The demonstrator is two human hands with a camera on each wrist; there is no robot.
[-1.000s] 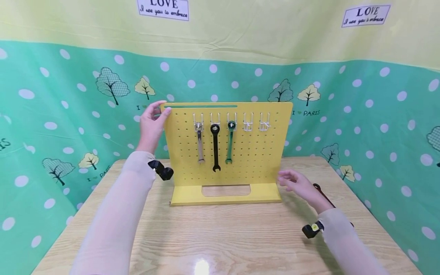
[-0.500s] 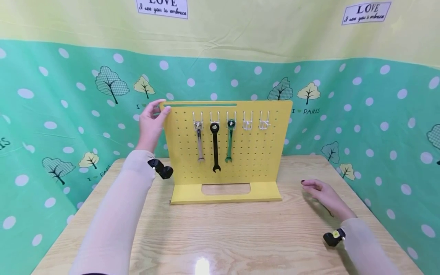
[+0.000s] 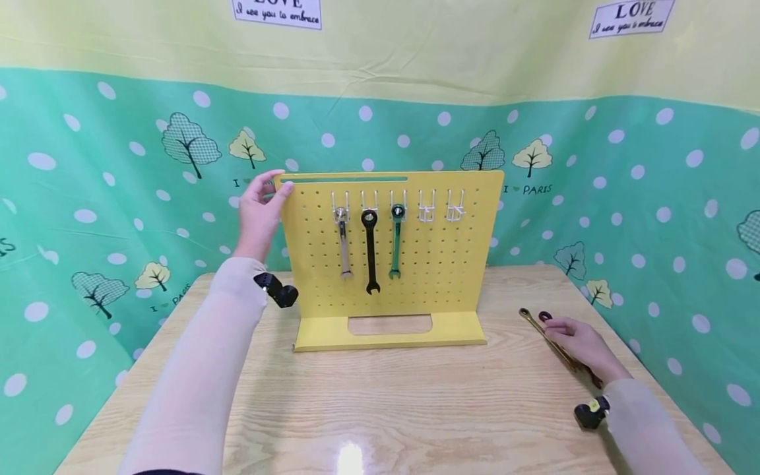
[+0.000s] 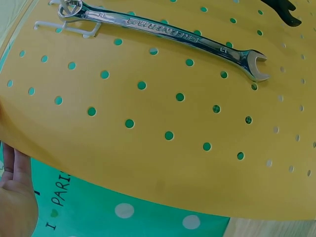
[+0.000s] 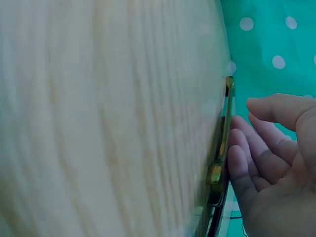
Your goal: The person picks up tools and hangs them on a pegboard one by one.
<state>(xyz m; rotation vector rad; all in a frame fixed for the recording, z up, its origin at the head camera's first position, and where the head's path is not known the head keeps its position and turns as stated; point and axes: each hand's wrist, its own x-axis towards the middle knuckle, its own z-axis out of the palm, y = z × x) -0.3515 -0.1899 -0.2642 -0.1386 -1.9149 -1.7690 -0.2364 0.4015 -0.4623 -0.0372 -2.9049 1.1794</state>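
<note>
My left hand (image 3: pixel 258 218) grips the upper left corner of a yellow pegboard (image 3: pixel 439 277), thumb in front. On the board's white hooks hang a chrome combination wrench (image 3: pixel 345 251), a black one (image 3: pixel 371 254) and a green one (image 3: pixel 396 247). Low over the table at the right, my right hand (image 3: pixel 584 346) reaches over a dark red wrench (image 3: pixel 545 316), hiding most of it. Just left of its fingers lies a gold wrench (image 3: pixel 549 340). In the right wrist view the thumb stands apart from the fingers, whose tips are right at the gold wrench (image 5: pixel 224 128).
Two white hooks (image 3: pixel 426 212) on the board's right side hold no wrench. The pegboard stands on its yellow foot (image 3: pixel 386 342) on a wooden table (image 3: pixel 380 409). A green polka-dot curtain (image 3: pixel 641 198) encloses the back and sides.
My right hand has moved from beside the board's lower right edge, rightward and toward me, to the wrenches on the table. The left hand keeps its grip on the board.
</note>
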